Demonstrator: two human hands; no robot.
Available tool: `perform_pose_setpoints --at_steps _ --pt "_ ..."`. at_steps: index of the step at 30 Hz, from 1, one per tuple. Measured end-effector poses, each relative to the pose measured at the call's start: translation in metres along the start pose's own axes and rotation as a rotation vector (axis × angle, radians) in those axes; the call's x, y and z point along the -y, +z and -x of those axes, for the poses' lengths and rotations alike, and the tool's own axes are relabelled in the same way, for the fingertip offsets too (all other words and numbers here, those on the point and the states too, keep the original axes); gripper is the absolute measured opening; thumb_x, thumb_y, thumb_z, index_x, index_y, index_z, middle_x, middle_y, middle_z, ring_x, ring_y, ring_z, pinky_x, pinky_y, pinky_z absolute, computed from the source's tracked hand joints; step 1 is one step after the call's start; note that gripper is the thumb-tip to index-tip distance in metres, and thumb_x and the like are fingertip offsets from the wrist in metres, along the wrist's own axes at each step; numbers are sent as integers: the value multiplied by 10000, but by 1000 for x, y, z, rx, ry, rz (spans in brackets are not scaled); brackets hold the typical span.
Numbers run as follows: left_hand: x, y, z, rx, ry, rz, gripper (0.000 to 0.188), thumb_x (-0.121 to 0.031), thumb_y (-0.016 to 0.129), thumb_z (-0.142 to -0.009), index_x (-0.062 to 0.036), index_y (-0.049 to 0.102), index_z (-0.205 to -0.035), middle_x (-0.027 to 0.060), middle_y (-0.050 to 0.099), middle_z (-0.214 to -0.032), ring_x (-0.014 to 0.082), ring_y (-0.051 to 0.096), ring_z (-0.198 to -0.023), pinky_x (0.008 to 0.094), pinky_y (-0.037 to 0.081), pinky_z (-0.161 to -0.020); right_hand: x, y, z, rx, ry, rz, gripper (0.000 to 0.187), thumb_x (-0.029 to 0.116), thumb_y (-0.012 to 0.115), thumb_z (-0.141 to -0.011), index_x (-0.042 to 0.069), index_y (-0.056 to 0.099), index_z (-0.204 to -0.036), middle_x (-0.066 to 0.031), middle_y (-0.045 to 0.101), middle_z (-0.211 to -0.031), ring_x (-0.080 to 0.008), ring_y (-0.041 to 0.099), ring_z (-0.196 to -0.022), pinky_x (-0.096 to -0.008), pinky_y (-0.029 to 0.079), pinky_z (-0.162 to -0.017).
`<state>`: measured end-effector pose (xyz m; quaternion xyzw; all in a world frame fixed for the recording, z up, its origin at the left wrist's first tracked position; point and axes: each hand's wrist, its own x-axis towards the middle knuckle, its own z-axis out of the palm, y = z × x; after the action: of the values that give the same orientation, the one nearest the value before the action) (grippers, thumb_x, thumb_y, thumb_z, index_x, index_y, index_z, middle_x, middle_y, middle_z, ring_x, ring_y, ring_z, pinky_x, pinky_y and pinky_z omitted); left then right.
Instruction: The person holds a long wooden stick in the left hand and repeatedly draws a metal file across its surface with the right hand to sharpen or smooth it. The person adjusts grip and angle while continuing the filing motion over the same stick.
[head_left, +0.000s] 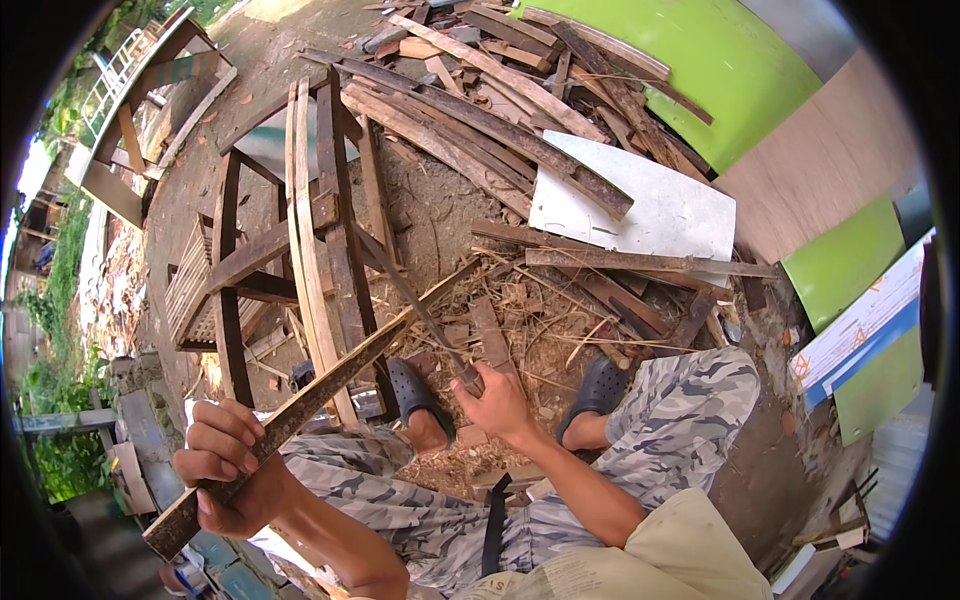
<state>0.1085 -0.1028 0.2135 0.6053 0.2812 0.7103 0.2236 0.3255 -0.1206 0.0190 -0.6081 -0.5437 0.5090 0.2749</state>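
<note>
From afar, my left hand (235, 465) has its grip closed around a long brown wooden strip (335, 382), my right hand (498, 403) around a dark long-bladed knife (430, 324).

A long brown wooden strip (335, 378) spans eight o'clock to centre, before an angular brown wooden frame (252, 257) at ten. At two, a flat white panel (675, 215) lies beneath a long brown wooden plank (588, 184); beyond, a broad green sheet (725, 90).
</note>
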Motion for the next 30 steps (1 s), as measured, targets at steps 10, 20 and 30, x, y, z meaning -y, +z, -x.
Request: perform_pose_setpoints --at_steps 10,20,30 --pt "-1 7 0 -24 13 46 362 -379 467 -882 -113 390 -649 37 396 -533 178 403 -607 316 389 -574 0 29 21 15 -178 -71 230 224 716 -754 17 619 -788 -162 629 -612 -366 647 -585 -437 493 -540" --pt "6 -1 7 -159 39 43 311 -333 460 -861 -133 338 -656 14 320 -508 159 370 -588 296 380 -585 38 22 49 -5 -303 58 247 243 699 -782 23 641 -881 -188 597 -570 -385 614 -544 -456 480 -541" --pt "6 14 13 -166 40 47 305 -315 472 -839 -137 323 -641 12 315 -495 153 357 -576 289 367 -568 -8 14 28 -4 -14 25 250 236 677 -782 -11 641 -801 -195 597 -592 -334 635 -582 -443 467 -554"
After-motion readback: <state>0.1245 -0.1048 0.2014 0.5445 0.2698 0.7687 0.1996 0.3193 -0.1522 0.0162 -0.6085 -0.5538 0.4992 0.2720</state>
